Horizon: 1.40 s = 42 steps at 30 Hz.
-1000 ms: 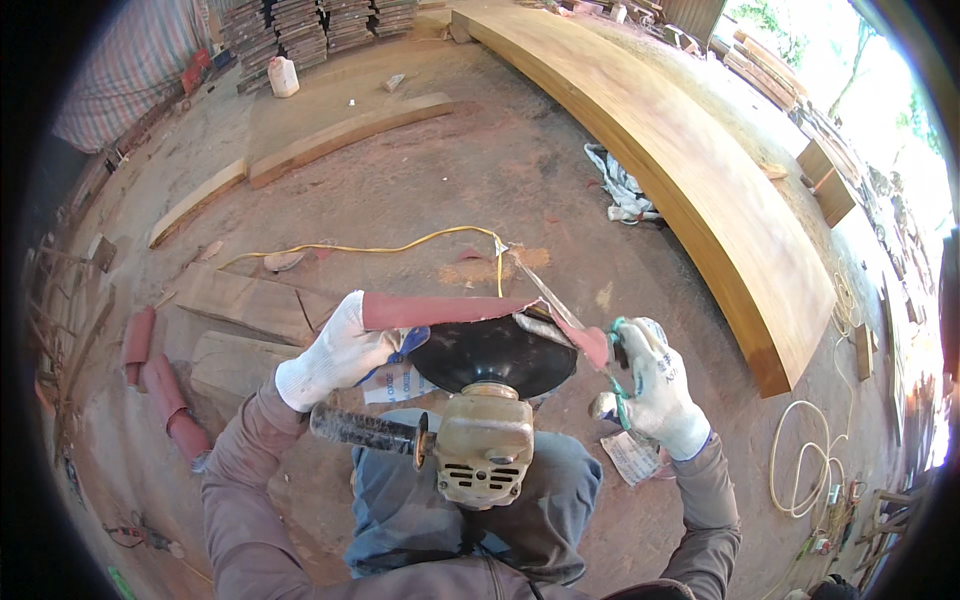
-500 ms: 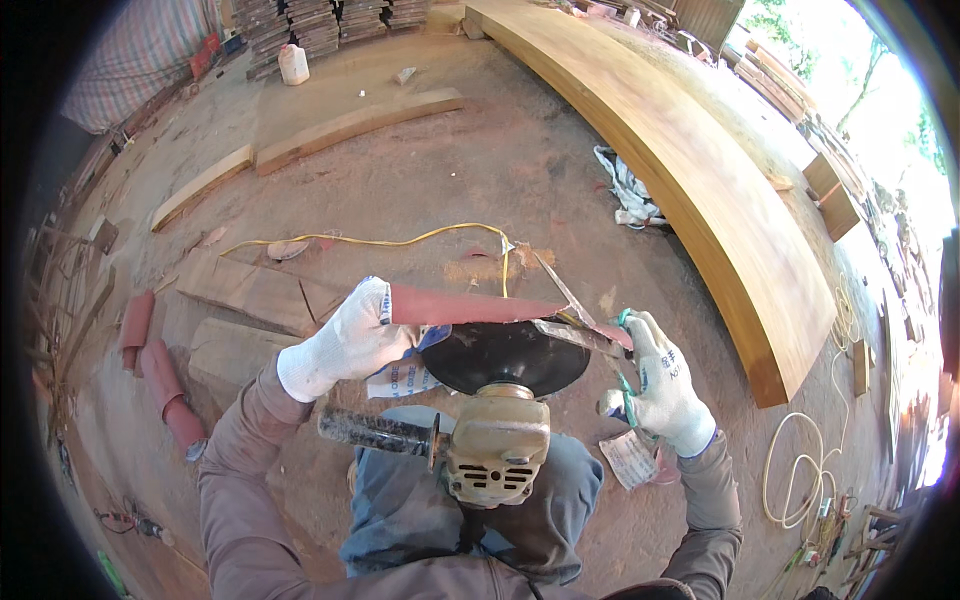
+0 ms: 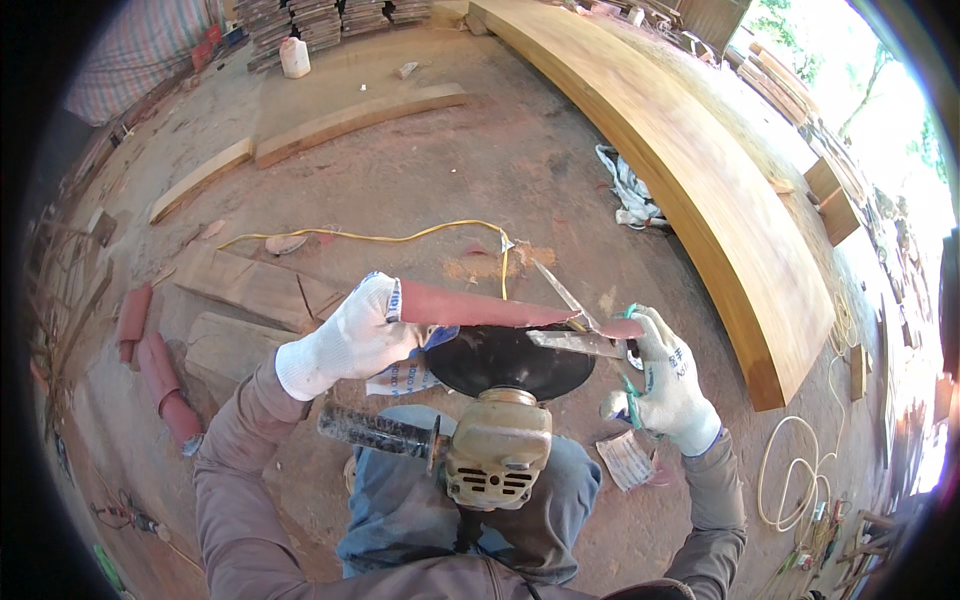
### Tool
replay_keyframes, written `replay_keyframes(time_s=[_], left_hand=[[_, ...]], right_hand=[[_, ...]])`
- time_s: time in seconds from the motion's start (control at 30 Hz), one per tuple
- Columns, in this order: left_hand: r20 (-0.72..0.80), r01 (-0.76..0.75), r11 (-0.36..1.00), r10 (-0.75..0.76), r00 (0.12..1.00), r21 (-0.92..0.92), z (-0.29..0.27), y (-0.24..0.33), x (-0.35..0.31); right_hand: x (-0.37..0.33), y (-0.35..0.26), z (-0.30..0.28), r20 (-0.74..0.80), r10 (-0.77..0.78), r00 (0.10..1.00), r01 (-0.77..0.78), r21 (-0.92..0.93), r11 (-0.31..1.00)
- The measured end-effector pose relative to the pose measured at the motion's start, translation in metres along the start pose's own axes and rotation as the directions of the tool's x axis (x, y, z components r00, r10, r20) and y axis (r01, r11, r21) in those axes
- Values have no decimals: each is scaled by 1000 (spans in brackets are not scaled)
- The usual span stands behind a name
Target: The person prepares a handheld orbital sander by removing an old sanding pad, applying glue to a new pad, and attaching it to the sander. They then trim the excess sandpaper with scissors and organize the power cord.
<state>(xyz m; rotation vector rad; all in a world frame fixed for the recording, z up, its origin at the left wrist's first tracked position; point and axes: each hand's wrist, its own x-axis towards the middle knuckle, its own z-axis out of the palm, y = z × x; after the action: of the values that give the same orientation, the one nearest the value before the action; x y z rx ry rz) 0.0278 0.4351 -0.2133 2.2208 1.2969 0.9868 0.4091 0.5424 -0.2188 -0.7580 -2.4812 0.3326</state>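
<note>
My gloved left hand (image 3: pixel 352 325) is closed on the left end of a red sheet of sandpaper (image 3: pixel 480 304), stretched above the black disc. In my gloved right hand (image 3: pixel 665 385) are green-handled scissors (image 3: pixel 575 342), their blades apart and crossing the sandpaper's right part. My right thumb and fingers sit in the handle loops, spread apart. Beneath the sandpaper, an angle grinder (image 3: pixel 500 445) rests between my knees, its round black backing pad (image 3: pixel 510 362) facing away from me and its side handle (image 3: pixel 375 427) pointing left. The scissors' pivot is partly hidden.
A long thick wooden slab (image 3: pixel 700 210) runs along the right. Rolls of red sandpaper (image 3: pixel 165 385) and wooden boards (image 3: pixel 250 288) lie at left. A yellow cord (image 3: pixel 400 238) crosses the floor ahead. A printed paper scrap (image 3: pixel 626 460) lies below my right hand; a pale cable (image 3: pixel 790 490) coils farther right.
The scissor blades have opened wider, and my right hand's fingers have spread with the handles. My left hand has shifted slightly with the sandpaper, still gripping it.
</note>
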Motion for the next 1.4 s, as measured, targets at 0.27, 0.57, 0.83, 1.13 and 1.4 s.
replay_keyframes(time_s=[0.27, 0.57, 0.83, 1.13, 1.4], left_hand=[[31, 3, 980, 3, 1000, -199, -7, 13, 9], [74, 134, 980, -125, 989, -146, -13, 23, 21], [88, 221, 972, -213, 973, -87, -16, 41, 34], [109, 192, 979, -184, 977, -66, -20, 44, 39], [142, 236, 970, -226, 964, -61, -17, 45, 45]], right_hand=[[4, -4, -22, 168, 139, 976, -143, 8, 990], [25, -8, -32, 103, -66, 992, 77, -103, 992], [17, -7, -29, 143, 22, 989, -16, -40, 999], [21, -24, -40, 351, 227, 909, -248, 14, 969], [14, -13, -22, 151, 46, 988, -47, 5, 999]])
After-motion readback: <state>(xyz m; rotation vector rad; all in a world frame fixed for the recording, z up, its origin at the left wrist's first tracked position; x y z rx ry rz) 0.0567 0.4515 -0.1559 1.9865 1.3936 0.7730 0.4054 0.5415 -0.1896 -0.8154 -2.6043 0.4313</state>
